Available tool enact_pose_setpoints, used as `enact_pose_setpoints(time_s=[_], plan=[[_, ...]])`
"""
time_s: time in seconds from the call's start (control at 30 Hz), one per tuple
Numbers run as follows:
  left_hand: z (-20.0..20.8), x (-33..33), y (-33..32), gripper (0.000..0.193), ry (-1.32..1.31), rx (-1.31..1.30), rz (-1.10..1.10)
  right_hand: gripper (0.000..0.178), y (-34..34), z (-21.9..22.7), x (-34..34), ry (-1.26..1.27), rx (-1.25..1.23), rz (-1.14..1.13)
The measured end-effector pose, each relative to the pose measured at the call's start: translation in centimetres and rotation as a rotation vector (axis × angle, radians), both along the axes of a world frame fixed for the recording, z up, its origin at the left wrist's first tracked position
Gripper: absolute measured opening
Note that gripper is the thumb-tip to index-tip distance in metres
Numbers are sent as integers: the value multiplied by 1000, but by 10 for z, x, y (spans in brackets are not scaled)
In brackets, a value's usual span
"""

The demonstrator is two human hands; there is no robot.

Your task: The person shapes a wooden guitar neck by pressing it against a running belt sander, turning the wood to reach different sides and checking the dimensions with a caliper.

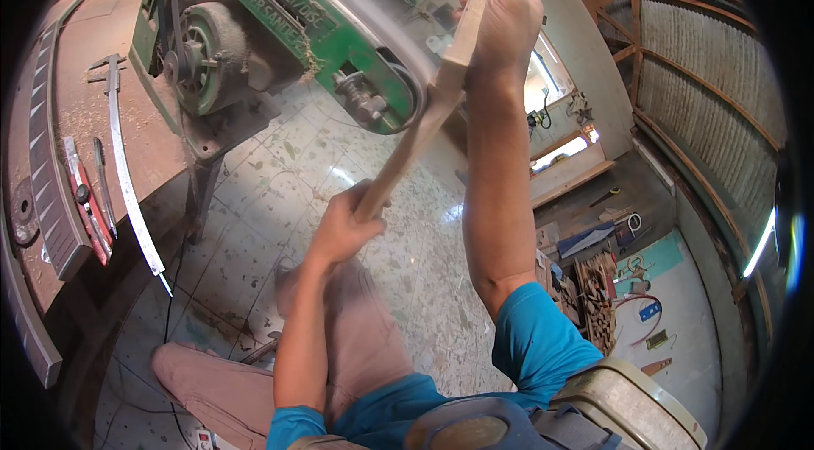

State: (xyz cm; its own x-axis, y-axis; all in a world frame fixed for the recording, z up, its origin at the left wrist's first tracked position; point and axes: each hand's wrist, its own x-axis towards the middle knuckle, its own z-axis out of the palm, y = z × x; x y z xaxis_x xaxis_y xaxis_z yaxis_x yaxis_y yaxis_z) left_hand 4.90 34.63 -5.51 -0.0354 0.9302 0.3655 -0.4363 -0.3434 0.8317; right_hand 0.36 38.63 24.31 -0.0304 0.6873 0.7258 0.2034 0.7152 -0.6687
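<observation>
A long, pale wooden piece (421, 129) slants across the space in front of me, held at both ends. My left hand (343, 225) is closed around its lower end. Higher up and to the right, my right hand (507, 13) grips the upper end, with the thumb along the wood. The middle of the piece lies against the rounded end of the belt on a green belt sander (373, 81). The belt looks smeared, as if running. Sawdust clings to the sander's body and its pulley wheel (208, 58).
A wooden bench (157, 153) on the left carries a caliper (114, 111), a red utility knife (87, 204), a pen-like tool (103, 178) and metal straightedges (51, 145). Wood offcuts (596, 301) are stacked at right, near a beige container (632, 408). Cables cross the tiled floor (254, 195).
</observation>
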Motion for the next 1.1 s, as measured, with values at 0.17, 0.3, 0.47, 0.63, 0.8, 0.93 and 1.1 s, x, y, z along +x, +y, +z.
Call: enact_pose_setpoints(time_s=[0.17,0.3,0.47,0.63,0.8,0.93,1.1], plan=[[1,0,3,37,12,-4,13,26,40,0,29,-118,16,187],[17,10,-20,35,100,-41,303,32,56,3,43,17,-277,697],[21,14,-41,34,71,-58,472,37,50,3,41,60,-380,909],[20,8,-45,33,102,-18,494,37,50,2,41,63,-350,902],[21,5,-43,38,65,-24,433,35,58,3,41,65,-335,843],[19,4,-41,38,78,-13,425,33,61,2,41,82,-344,857],[17,1,-39,39,96,-24,378,30,63,2,42,81,-318,861]])
